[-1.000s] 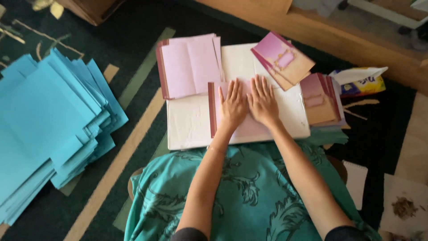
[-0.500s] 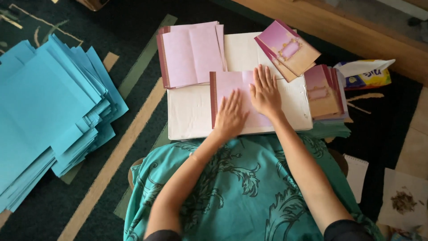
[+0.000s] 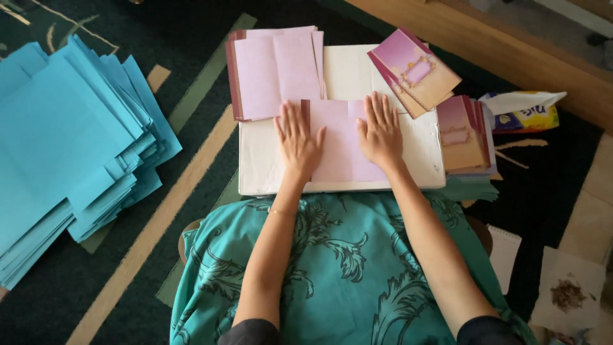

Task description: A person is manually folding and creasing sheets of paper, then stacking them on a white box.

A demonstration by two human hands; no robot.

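Both hands lie flat, palms down, fingers spread and gripping nothing. The left hand [image 3: 299, 142] and the right hand [image 3: 381, 133] press on a pink card [image 3: 341, 144] that lies open on a white board [image 3: 262, 167] set across the person's lap. Judging by the spread palms, one to each side of the card's middle, the pressure is there to flatten it along its fold; the left hand covers the card's dark maroon edge strip.

The card lies near the board's middle, its near edge close to the board's near edge, which meets the teal patterned cloth [image 3: 345, 268] over the lap. At the board's far left corner a stack of opened pink cards [image 3: 274, 71] overhangs onto the carpet [image 3: 191, 51]; its near edge touches or just overlaps the pressed card. At the far right corner, folded cards with a gold frame print [image 3: 414, 70] lie tilted, just beside the right fingertips. A second pile of printed cards [image 3: 463, 134] lies off the board's right edge, with a white and yellow packet [image 3: 520, 110] beyond it.

Bare board shows at the near left and in a narrow strip at the right, so the most open room is on the left. Well apart on the floor to the left spreads a heap of blue sheets [image 3: 64, 147].
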